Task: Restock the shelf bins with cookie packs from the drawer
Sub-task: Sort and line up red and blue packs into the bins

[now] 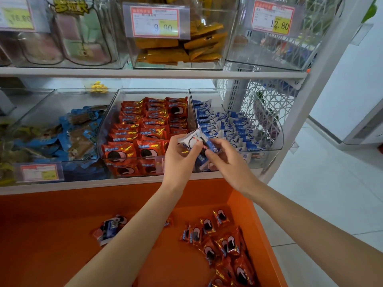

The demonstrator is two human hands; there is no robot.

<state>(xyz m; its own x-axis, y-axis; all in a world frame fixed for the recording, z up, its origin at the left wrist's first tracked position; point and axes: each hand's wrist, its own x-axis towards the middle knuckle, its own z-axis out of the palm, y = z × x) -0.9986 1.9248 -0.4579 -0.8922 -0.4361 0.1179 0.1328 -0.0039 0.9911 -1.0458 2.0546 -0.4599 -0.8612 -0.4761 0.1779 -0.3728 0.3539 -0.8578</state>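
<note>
A small bunch of blue-and-white cookie packs (pixel 193 140) is held up at the front of the middle shelf, just above the divide between two clear bins. The bunch is grasped from both sides. The left hand (pixel 178 158) has its thumb and fingers curled round the white wrapper. The right hand (pixel 227 160) pinches a blue wrapper end between thumb and fingertips. How many packs are in the bunch cannot be told.

To the right of the hands, the right-hand bin (pixel 277 141) is filled with rows of matching blue wrappers (pixel 232 125). To the left, the centre bin (pixel 153 90) is packed with red cookie packs (pixel 145 125) standing in rows. Further left, a third bin (pixel 62 94) holds blue-and-brown snack packets (pixel 78 129).

Below the shelf, the orange drawer (pixel 51 224) is pulled out. A loose heap of red packs (pixel 226 243) lies at its right side, and a blue pack (pixel 109 227) lies apart from it to the left.

On the shelf above, orange packets (pixel 186 50) are seen in a clear bin, with price tags marked 9.90 (pixel 155 22) and 12.80 (pixel 272 16) fixed to the bin fronts. The shelving is closed on the right by a white lattice panel (pixel 267 96), beyond which a pale tiled floor (pixel 331 193) is seen.
</note>
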